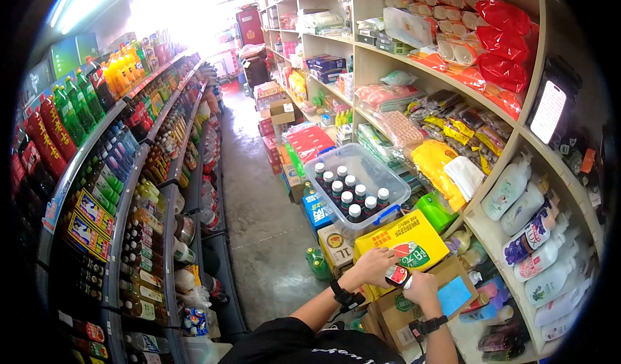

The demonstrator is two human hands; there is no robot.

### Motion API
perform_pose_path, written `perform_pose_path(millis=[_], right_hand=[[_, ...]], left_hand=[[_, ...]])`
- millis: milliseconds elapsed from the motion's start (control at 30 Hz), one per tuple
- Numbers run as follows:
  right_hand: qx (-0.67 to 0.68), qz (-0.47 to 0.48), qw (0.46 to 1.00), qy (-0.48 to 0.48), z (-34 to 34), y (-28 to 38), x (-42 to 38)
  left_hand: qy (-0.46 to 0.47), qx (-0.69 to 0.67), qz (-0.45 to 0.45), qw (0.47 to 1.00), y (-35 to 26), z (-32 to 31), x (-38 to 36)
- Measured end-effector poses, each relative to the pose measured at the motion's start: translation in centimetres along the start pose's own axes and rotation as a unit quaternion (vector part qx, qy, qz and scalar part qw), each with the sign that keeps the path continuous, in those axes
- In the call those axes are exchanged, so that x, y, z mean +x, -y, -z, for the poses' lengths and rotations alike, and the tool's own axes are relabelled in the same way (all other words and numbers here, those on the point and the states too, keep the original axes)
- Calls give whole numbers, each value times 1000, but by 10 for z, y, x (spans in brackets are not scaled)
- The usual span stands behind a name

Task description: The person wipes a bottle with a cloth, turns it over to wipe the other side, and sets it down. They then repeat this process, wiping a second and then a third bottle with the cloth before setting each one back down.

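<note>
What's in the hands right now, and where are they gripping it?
Both hands hold one small bottle: the left hand wraps its body, the right hand is at its end. The exact finger placement is too small to tell.

Clear glossy plastic bin (362,163); matt yellow cardboard box (404,241); smooth pale wooden shelf (517,137); rough grey concrete floor (259,215).

The aisle is brightly lit by a ceiling tube (76,3), and its far end (174,11) is blown out by glare. Strong fisheye bending and black corners are seen at the edges.
</note>
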State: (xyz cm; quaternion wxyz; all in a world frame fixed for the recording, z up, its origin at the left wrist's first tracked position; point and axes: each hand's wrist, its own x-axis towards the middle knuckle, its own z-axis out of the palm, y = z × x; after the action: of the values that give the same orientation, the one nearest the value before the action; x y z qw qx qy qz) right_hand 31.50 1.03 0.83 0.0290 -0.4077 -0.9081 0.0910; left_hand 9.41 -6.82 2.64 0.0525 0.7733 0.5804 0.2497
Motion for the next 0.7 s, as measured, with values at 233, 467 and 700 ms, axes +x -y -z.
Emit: perform_pose_path(millis=[233, 467, 700], right_hand=[[9, -6, 1000, 1, 3, 2, -1], [15, 17, 1000, -20, -3, -4, 1], [59, 28, 997, -33, 0, -1, -6]], left_hand=[[-9, 7, -11, 1000, -1, 4, 1], [-29, 7, -17, 999, -4, 9, 2], [-45, -15, -15, 999, -5, 8, 1]])
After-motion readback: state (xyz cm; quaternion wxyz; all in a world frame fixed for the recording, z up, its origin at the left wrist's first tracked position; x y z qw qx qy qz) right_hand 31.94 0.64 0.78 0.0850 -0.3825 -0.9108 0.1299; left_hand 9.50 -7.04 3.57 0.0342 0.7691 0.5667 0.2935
